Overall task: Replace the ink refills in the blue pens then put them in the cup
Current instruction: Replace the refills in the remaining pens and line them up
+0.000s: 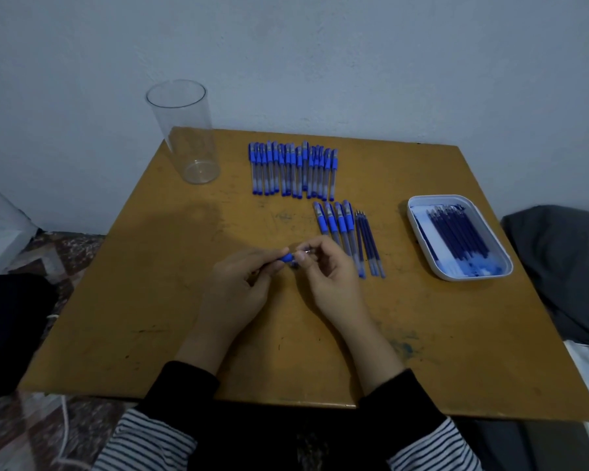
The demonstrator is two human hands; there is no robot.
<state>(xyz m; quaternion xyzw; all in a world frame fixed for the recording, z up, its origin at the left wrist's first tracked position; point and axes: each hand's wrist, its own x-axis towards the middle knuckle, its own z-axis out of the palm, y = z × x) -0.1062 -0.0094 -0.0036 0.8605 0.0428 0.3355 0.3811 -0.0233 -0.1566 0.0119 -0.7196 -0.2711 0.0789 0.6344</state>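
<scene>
Over the middle of the wooden table (150,317), both hands hold one blue pen (287,258). My left hand (242,283) grips its barrel, mostly hidden in the fist. My right hand (327,266) pinches the pen's tip end with thumb and fingers. A row of several blue pens (293,168) lies at the back centre. A smaller group of several pens (335,222) lies just beyond my right hand, with loose refills (368,243) beside them. A white tray (419,232) at the right holds several dark blue refills (456,232). A tall clear cup (187,130) stands empty at the back left corner.
A grey cloth bundle (558,266) lies off the table's right edge. A pale wall rises behind the table. Patterned floor (31,436) and a white cord (63,433) show at the lower left. Striped and black sleeves cover my forearms.
</scene>
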